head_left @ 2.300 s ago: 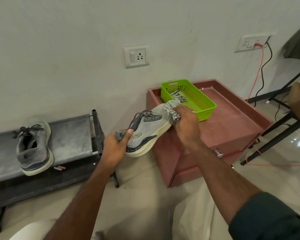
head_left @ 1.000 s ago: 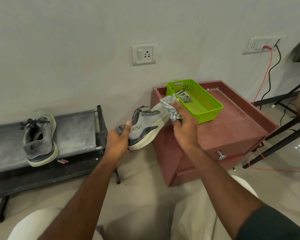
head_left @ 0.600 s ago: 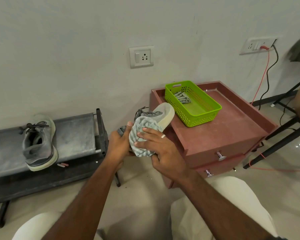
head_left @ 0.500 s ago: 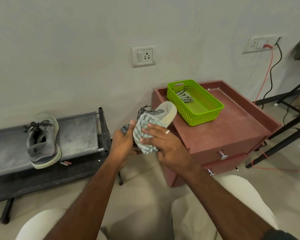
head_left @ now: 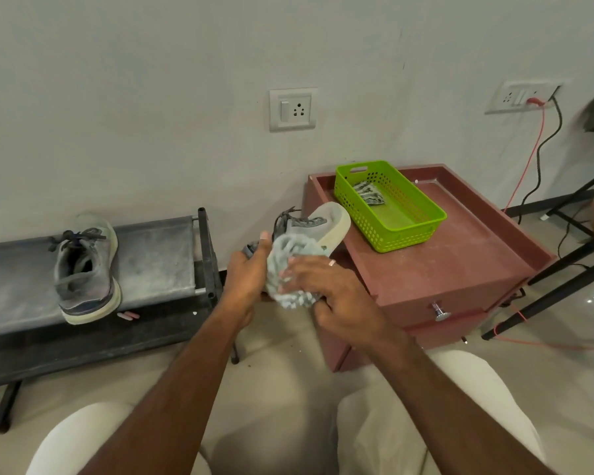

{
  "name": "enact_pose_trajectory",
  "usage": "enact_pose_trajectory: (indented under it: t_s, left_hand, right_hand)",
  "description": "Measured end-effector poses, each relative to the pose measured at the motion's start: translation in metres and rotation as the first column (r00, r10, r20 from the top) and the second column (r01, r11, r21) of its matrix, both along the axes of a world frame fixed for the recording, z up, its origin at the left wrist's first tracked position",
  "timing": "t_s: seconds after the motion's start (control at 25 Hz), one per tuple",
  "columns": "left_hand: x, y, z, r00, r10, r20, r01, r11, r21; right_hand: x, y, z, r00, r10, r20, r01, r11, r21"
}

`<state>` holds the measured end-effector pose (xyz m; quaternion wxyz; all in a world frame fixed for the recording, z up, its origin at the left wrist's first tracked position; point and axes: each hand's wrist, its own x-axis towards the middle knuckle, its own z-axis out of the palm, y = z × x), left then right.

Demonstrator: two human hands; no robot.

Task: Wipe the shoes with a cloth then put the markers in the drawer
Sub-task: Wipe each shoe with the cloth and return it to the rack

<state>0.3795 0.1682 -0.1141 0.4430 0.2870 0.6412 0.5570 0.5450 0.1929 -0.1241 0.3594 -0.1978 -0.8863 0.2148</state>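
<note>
My left hand (head_left: 246,275) grips the heel of a grey shoe (head_left: 318,224) with a cream sole, held in the air with its toe pointing up and to the right. My right hand (head_left: 326,289) holds a pale striped cloth (head_left: 288,258) against the shoe's side. A second grey shoe (head_left: 83,269) lies on the dark rack (head_left: 158,258) at the left. Two small pink markers (head_left: 128,315) lie on the rack's lower shelf beside it. The red cabinet's drawer knob (head_left: 439,311) shows at the right, with the drawer closed.
A green basket (head_left: 412,231) with another striped cloth (head_left: 369,194) stands on the red cabinet top (head_left: 460,262). Cables hang from a wall socket (head_left: 525,97) at the right. Black stand legs (head_left: 563,282) cross the floor at the right. My knees are at the bottom.
My right hand has carried the cloth from the shoe's toe down to its side near the heel. The shoe has tilted so its sole faces up and right.
</note>
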Motion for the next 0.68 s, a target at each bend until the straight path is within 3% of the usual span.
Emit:
enact_pose_trajectory:
  t_s: [0.04,0.08,0.16,0.24,0.32,0.36,0.44,0.6,0.64,0.68]
  left_hand:
    - [-0.004,-0.001,0.000,1.000,-0.009,0.004,0.009,1.000,-0.004]
    - [-0.009,-0.001,-0.001,1.000,-0.016,0.021,0.016,1.000,-0.004]
    - [-0.019,-0.004,-0.004,0.995,-0.026,0.096,0.025,1.000,0.008]
    - [-0.025,-0.007,-0.007,0.985,-0.069,0.156,0.065,0.997,0.033]
    - [-0.025,-0.013,-0.007,0.973,-0.115,0.202,0.106,0.993,0.054]
    - [-0.025,-0.015,-0.007,0.968,-0.142,0.205,0.132,0.989,0.061]
    - [-0.023,-0.016,-0.009,0.969,-0.177,0.172,0.169,0.984,0.062]
    - [-0.022,-0.016,-0.014,0.989,-0.135,0.057,0.135,0.991,0.011]
    - [-0.023,-0.015,-0.014,0.990,-0.129,0.052,0.128,0.992,0.007]
    - [-0.024,-0.013,-0.015,0.991,-0.123,0.054,0.123,0.992,0.011]
  right_hand:
    - [0.007,0.001,0.001,0.998,0.021,-0.057,-0.028,0.992,-0.123]
    - [0.013,0.008,0.002,0.989,-0.060,-0.134,0.021,0.961,-0.275]
    - [0.022,0.028,0.005,0.903,-0.360,-0.236,0.222,0.859,-0.461]
    - [0.023,0.038,0.005,0.855,-0.442,-0.272,0.361,0.883,-0.299]
    - [0.019,0.026,0.002,0.944,-0.283,-0.169,0.287,0.958,0.003]
    - [0.020,0.024,0.000,0.965,-0.227,-0.127,0.239,0.968,0.081]
    - [0.023,0.043,-0.006,0.949,-0.292,-0.118,0.302,0.951,0.073]
    - [0.052,0.085,-0.007,0.727,-0.675,-0.127,0.640,0.733,-0.231]
    - [0.052,0.078,-0.005,0.738,-0.659,-0.145,0.627,0.749,-0.215]
    - [0.046,0.063,-0.002,0.815,-0.557,-0.160,0.541,0.830,-0.137]
